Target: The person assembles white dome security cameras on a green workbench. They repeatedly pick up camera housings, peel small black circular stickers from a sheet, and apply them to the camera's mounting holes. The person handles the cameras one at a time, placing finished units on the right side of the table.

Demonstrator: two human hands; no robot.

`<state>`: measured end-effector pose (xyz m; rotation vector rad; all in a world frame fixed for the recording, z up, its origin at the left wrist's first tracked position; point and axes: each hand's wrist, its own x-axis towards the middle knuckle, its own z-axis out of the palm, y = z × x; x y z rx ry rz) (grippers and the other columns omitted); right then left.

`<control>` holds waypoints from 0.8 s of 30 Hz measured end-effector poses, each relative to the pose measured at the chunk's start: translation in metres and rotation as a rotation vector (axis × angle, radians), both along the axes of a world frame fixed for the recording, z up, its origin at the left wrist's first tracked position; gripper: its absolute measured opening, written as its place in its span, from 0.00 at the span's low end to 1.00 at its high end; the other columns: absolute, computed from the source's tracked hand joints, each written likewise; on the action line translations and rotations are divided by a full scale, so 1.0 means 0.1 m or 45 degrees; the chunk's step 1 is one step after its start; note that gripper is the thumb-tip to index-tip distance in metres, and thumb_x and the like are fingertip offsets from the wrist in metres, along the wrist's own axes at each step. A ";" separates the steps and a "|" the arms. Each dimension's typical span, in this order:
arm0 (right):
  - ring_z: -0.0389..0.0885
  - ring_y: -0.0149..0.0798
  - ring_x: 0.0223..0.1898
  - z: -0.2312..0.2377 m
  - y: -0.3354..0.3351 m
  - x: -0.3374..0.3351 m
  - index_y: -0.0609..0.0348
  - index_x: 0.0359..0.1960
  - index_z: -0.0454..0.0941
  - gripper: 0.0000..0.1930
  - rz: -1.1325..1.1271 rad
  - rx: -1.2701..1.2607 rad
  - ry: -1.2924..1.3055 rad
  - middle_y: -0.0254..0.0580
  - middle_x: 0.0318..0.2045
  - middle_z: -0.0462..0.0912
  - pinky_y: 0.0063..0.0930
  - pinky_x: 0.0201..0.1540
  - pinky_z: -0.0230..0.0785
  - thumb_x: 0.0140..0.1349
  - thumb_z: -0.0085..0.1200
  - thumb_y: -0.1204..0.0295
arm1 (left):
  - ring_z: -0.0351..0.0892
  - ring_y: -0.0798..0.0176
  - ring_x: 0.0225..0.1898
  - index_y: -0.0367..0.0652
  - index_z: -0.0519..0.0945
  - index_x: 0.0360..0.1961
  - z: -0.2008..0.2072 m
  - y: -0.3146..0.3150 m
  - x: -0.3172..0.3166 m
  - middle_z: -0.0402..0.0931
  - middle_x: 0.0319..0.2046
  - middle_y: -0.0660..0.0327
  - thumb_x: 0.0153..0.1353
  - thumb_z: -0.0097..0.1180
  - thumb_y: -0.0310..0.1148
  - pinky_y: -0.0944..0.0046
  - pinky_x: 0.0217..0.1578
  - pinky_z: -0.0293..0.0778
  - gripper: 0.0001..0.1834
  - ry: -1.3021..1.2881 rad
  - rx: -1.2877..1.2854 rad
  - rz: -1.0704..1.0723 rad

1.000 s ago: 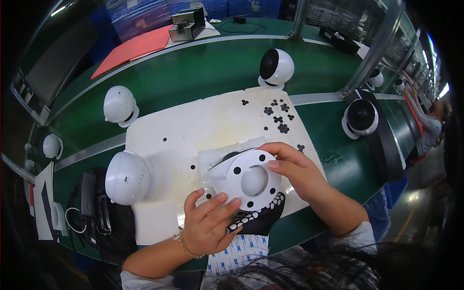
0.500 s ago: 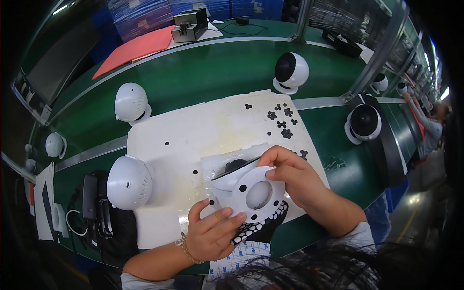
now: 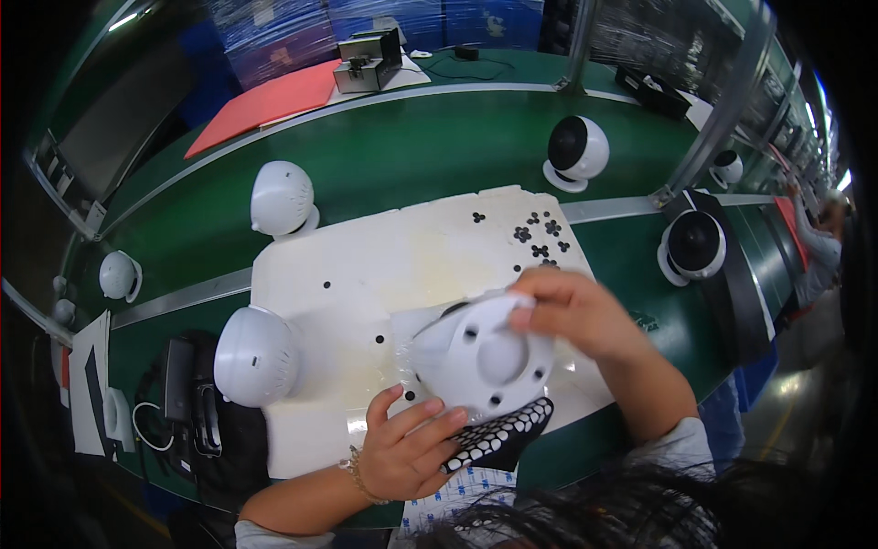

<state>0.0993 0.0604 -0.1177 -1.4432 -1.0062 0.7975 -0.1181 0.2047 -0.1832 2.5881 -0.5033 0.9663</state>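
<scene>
A white ball-shaped device point(image 3: 434, 352) lies tilted in front of me, its round foot facing up. Several black round pads point(image 3: 495, 400) sit around the ring of that foot. My left hand point(image 3: 407, 448) grips its near lower edge with the fingertips. At the upper right rim, the thumb and fingers of my right hand point(image 3: 581, 316) pinch the foot; this hand is blurred. Whether a pad lies under that thumb is hidden. Beneath the device are a clear plastic bag point(image 3: 404, 343) and a black cloth with white honeycomb spots point(image 3: 512, 432).
More white ball devices stand around: one at left point(image 3: 256, 357), one behind point(image 3: 282, 199), others right point(image 3: 692, 245). Loose black pads point(image 3: 540, 251) lie on the white board point(image 3: 366, 265). A black bag point(image 3: 219, 457) lies left. Farther right is another person point(image 3: 819, 242).
My right hand has shifted slightly right and blurs, still at the foot's upper rim. The device has turned a little with its foot. The left hand keeps its place on the near edge.
</scene>
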 end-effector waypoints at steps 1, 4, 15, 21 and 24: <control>0.71 0.29 0.41 0.03 0.07 0.12 0.63 0.40 0.75 0.13 -0.079 0.038 0.206 0.36 0.33 0.77 0.24 0.43 0.62 0.55 0.53 0.69 | 0.65 0.58 0.52 0.44 0.75 0.30 0.00 0.01 0.00 0.70 0.49 0.61 0.45 0.54 0.36 0.46 0.51 0.57 0.11 0.001 -0.024 -0.016; 0.72 0.32 0.36 0.12 0.43 0.51 0.60 0.36 0.77 0.10 -0.338 0.199 0.324 0.34 0.26 0.75 0.25 0.38 0.65 0.55 0.52 0.68 | 0.68 0.54 0.50 0.43 0.74 0.35 0.01 0.06 0.08 0.69 0.50 0.56 0.43 0.52 0.35 0.47 0.51 0.58 0.16 0.138 -0.130 -0.184; 0.74 0.47 0.42 -0.88 1.11 1.39 0.60 0.34 0.77 0.15 -0.531 -0.171 -1.658 0.46 0.38 0.76 0.37 0.42 0.67 0.54 0.50 0.61 | 0.72 0.55 0.43 0.40 0.67 0.47 -0.10 0.07 0.13 0.69 0.48 0.55 0.40 0.62 0.30 0.58 0.42 0.67 0.29 0.500 -0.403 -0.471; 0.64 0.43 0.56 -1.07 0.16 2.30 0.55 0.54 0.64 0.27 -1.320 -0.776 -1.819 0.44 0.52 0.69 0.54 0.56 0.46 0.58 0.42 0.52 | 0.72 0.53 0.40 0.41 0.66 0.49 -0.05 0.08 0.16 0.72 0.41 0.55 0.39 0.62 0.28 0.57 0.41 0.67 0.32 0.598 -0.457 -0.446; 0.63 0.42 0.57 -0.92 0.12 2.21 0.55 0.55 0.63 0.29 -1.293 -0.947 -1.176 0.44 0.53 0.69 0.52 0.56 0.46 0.57 0.43 0.50 | 0.72 0.52 0.39 0.41 0.66 0.49 -0.05 0.09 0.14 0.73 0.37 0.55 0.39 0.62 0.28 0.57 0.41 0.67 0.31 0.601 -0.475 -0.422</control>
